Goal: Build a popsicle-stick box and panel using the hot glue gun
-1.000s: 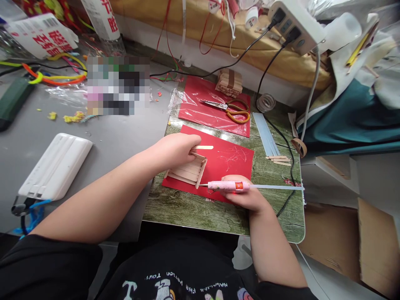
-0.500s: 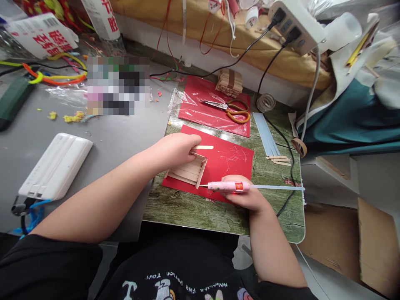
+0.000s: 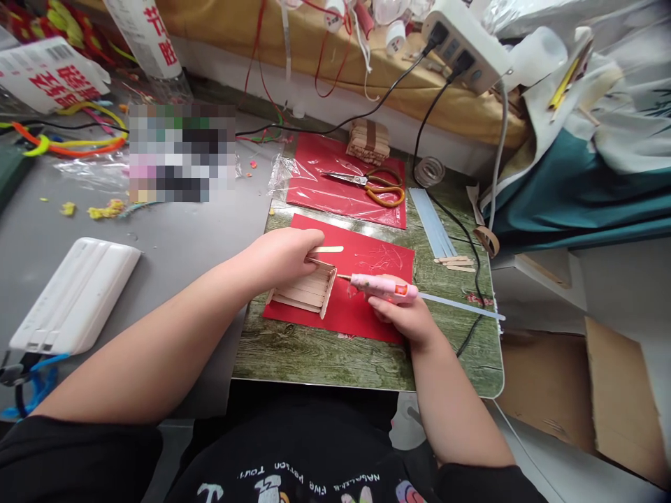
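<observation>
My left hand (image 3: 280,255) covers the near end of the loose stick (image 3: 328,249) and the back corner of the stick panel (image 3: 304,292), so where my fingers touch them cannot be seen. Left of that panel a pixelated patch (image 3: 181,152) blurs what lies on the bench (image 3: 172,237). The white case (image 3: 73,297) further left has its lower end cut off by the picture's edge.

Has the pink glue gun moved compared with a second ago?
Yes. The glue gun nozzle has gone from the near corner of the stick panel up along its right edge toward the far corner.
</observation>
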{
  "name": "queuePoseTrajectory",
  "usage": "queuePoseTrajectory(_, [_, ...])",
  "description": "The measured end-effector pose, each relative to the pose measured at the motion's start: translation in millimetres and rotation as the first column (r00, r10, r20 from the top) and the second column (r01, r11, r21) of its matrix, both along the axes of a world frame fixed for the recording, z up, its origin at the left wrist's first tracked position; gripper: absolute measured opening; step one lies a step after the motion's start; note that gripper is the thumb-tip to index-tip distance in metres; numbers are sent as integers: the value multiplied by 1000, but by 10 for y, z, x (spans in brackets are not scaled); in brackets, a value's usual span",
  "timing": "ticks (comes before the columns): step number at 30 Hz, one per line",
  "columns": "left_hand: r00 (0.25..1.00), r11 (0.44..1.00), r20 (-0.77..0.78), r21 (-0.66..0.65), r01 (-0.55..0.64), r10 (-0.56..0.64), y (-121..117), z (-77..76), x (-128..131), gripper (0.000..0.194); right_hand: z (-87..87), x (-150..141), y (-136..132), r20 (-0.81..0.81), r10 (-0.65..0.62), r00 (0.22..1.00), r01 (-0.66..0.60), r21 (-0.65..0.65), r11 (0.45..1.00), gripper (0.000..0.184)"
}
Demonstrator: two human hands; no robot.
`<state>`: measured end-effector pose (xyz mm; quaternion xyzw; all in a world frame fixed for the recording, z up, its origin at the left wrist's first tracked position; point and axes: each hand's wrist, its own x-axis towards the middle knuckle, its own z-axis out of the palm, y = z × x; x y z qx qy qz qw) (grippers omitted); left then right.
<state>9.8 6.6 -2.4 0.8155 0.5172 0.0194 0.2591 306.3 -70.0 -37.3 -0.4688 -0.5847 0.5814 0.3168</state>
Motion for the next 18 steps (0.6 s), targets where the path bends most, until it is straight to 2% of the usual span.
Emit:
queuePoseTrajectory(3, [1000, 1000, -7, -2, -8, 8, -3, 11, 5, 12, -58, -14, 39, 11, -92, 996, 93, -93, 991, 43])
queuePoseTrajectory(6, [1000, 1000, -17, -7, -10, 10, -4, 19, 12, 12, -71, -30, 57, 38, -124, 992, 127, -95, 987, 45])
queuePoseTrajectory(13, [1000, 1000, -10, -6, -5, 5, 0, 11, 15, 11, 17, -80, 72, 30, -65, 997, 68, -85, 994, 52])
queuePoseTrajectory(18, [1000, 1000, 4, -12, -4, 4, -9, 34, 15, 11, -6, -85, 87, 29, -55, 998, 57, -75, 996, 52])
